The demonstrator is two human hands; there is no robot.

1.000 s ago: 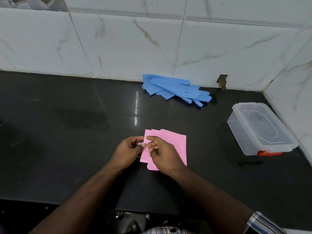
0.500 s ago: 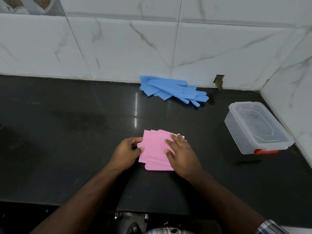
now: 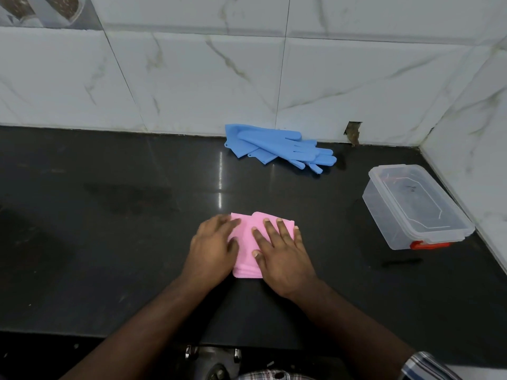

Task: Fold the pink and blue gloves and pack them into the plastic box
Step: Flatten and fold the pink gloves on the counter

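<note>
Both hands, left hand [image 3: 212,246] and right hand [image 3: 282,256], press with straight, spread fingers on the folded pink gloves [image 3: 248,234], hiding much of them, mid-desk [image 3: 109,215]; blue gloves [image 3: 277,146] lie by the wall, the lidded box [image 3: 411,207] far right.

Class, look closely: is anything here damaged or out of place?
Yes. The wall tile has a broken gap at its base, right of the blue gloves. It shows a rough brown hole.
</note>
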